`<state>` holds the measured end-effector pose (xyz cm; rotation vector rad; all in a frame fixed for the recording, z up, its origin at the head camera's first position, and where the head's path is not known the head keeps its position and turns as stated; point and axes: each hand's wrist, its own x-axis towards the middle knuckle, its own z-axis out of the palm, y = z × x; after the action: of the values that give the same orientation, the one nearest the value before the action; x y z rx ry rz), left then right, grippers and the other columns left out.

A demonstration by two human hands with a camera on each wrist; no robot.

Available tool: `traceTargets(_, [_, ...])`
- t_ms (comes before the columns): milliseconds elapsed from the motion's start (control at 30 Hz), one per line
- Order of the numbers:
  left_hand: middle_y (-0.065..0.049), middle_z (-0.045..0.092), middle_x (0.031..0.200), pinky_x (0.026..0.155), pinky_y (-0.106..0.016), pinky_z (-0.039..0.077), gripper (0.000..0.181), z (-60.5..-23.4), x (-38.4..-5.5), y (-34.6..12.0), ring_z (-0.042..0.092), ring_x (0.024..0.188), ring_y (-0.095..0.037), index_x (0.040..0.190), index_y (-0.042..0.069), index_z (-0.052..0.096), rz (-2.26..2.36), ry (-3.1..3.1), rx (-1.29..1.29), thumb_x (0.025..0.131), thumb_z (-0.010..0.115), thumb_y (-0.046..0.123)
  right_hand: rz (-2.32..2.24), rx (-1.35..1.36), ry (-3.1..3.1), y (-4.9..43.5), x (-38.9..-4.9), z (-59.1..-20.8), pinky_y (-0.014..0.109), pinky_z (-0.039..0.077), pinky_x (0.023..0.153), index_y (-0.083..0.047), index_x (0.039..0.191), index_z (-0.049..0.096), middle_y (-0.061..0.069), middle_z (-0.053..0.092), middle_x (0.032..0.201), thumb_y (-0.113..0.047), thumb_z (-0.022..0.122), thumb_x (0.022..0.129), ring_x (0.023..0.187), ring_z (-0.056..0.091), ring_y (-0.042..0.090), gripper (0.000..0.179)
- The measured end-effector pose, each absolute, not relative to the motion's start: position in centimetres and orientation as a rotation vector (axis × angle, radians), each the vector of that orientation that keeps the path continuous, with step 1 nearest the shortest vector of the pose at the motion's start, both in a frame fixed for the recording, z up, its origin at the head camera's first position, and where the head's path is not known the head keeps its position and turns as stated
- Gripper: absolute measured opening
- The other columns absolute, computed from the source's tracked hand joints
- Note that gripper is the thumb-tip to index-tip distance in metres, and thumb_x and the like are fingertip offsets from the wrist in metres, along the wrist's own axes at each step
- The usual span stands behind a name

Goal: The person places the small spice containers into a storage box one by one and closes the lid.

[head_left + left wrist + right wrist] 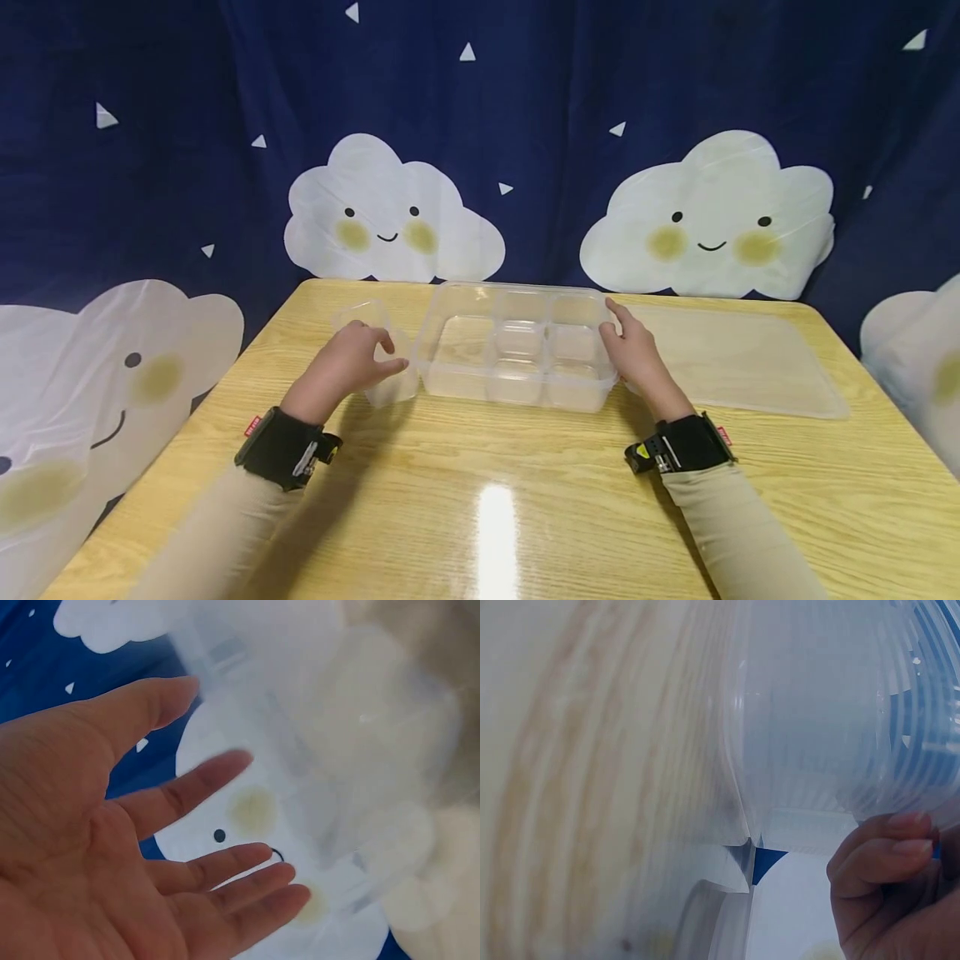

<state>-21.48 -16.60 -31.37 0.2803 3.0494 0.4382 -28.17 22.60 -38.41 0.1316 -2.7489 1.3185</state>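
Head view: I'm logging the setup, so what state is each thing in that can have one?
Large clear container: uncovered, set down on the table.
Small clear boxes inside it: grouped toward its right side.
Clear pieces by the left hand: outside the container; which way up, unclear.
Translucent sheet: lying flat.
Left hand: open, fingers apart.
Right hand: gripping the container's right edge.
Curtain: hanging.
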Motion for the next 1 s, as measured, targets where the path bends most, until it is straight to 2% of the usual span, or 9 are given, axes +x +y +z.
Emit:
traceTargets(100, [-0.025,0.068,0.111,0.098,-0.053,0.047,0.027,-32.2,-21.1,-16.9,0.051,0.128,-0.047,0.086,0.005,0.073,0.427,3.073,0.342,0.095,0.072,0.030,1.331,0.129,-2.753,22.4,-28.1,-38.5,0.029,0.043,0.043,-0.008,0.161,0.025,0.011,0.045,0.076,-0.023,0.034,0.103,0.043,0.037,0.010,0.060])
traceTargets(133, [-0.022,0.070,0.103,0.096,-0.052,0.049,0.027,-32.4,-21.0,-17.0,0.055,0.124,-0.046,0.081,0.006,0.073,0.425,3.081,0.361,0.094,0.072,0.030,1.331,0.125,-2.756,22.4,-28.1,-38.5,0.029,0.043,0.043,-0.008,0.161,0.024,0.013,0.046,0.078,-0.023,0.033,0.104,0.043,0.038,0.010,0.060])
traceTargets(233, [-0.011,0.068,0.078,0.081,-0.044,0.053,0.032,-32.8,-20.8,-17.1,0.066,0.096,-0.036,0.072,0.007,0.072,0.436,3.083,0.389,0.093,0.073,0.031,1.322,0.117,-2.753,22.3,-28.1,-38.5,0.029,0.043,0.043,-0.008,0.161,0.025,0.017,0.048,0.083,-0.023,0.034,0.104,0.044,0.039,0.011,0.060])
traceTargets(333, [-0.001,0.056,0.061,0.062,-0.034,0.044,0.038,-32.9,-20.6,-17.2,0.054,0.065,-0.021,0.065,0.008,0.069,0.461,3.060,0.366,0.092,0.075,0.034,1.313,0.114,-2.750,22.4,-28.1,-38.4,0.029,0.043,0.043,-0.007,0.161,0.025,0.018,0.050,0.086,-0.023,0.034,0.104,0.044,0.039,0.011,0.060])
traceTargets(500, [0.006,0.038,0.054,0.052,-0.028,0.032,0.052,-32.9,-20.2,-17.4,0.039,0.054,-0.013,0.053,0.011,0.055,0.500,3.038,0.334,0.089,0.077,0.041,1.298,0.124,-2.747,22.4,-28.1,-38.4,0.029,0.042,0.044,-0.006,0.160,0.025,0.019,0.049,0.087,-0.022,0.034,0.104,0.047,0.040,0.012,0.060])
traceTargets(600, [0.007,0.030,0.053,0.050,-0.027,0.027,0.059,-33.0,-20.1,-17.5,0.031,0.051,-0.010,0.049,0.014,0.045,0.516,3.029,0.339,0.089,0.077,0.042,1.301,0.124,-2.750,22.4,-28.1,-38.4,0.030,0.042,0.045,-0.005,0.160,0.025,0.023,0.052,0.096,-0.022,0.033,0.104,0.048,0.041,0.013,0.059])
traceTargets(733, [0.001,0.037,0.065,0.050,-0.026,0.025,0.061,-32.9,-20.0,-17.6,0.030,0.055,-0.012,0.050,0.015,0.038,0.500,3.017,0.342,0.089,0.077,0.042,1.312,0.108,-2.756,22.4,-28.1,-38.4,0.030,0.043,0.045,-0.006,0.161,0.025,0.026,0.053,0.103,-0.022,0.034,0.104,0.049,0.041,0.014,0.059])
traceTargets(833, [-0.001,0.037,0.069,0.051,-0.026,0.024,0.062,-32.7,-20.0,-17.7,0.030,0.058,-0.012,0.051,0.016,0.037,0.472,3.006,0.367,0.089,0.076,0.044,1.309,0.105,-2.757,22.4,-28.1,-38.4,0.030,0.043,0.046,-0.006,0.161,0.025,0.026,0.053,0.105,-0.021,0.034,0.104,0.050,0.041,0.014,0.059])
traceTargets(1000, [0.009,0.023,0.056,0.050,-0.025,0.021,0.062,-32.4,-20.1,-17.9,0.024,0.053,-0.008,0.050,0.018,0.036,0.470,2.962,0.384,0.087,0.077,0.046,1.308,0.113,-2.757,22.5,-28.1,-38.4,0.030,0.044,0.047,-0.006,0.161,0.024,0.026,0.054,0.105,-0.023,0.033,0.104,0.051,0.043,0.014,0.060])
